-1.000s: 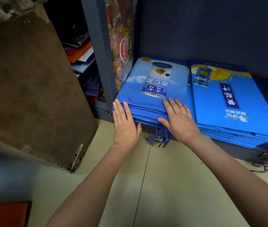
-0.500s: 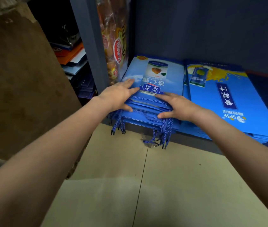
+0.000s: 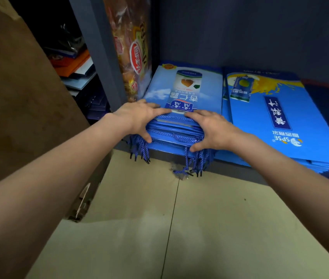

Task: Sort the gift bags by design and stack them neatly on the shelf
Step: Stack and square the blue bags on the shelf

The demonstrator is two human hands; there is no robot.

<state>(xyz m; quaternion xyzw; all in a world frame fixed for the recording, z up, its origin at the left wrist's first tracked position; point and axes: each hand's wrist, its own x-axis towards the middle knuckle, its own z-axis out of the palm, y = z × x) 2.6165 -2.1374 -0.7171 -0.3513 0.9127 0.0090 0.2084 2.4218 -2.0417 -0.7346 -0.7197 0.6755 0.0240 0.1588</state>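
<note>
Both hands clamp the near edge of a stack of blue gift bags on the bottom shelf.

The shelf [image 3: 230, 168] carries two piles: the SPSE-marked stack [image 3: 276, 121] lies just right of the can-design stack [image 3: 181, 109], touching it. The left hand [image 3: 139, 117] and right hand [image 3: 210, 127] each grip the can-design stack, fingers on top, thumbs under its front edge. Blue cord handles [image 3: 191, 160] dangle off the front (they could snag). Squeezing unevenly might fan the bags sideways into the neighbouring pile. Other printed characters are upside down; I cannot read them reliably.
</note>
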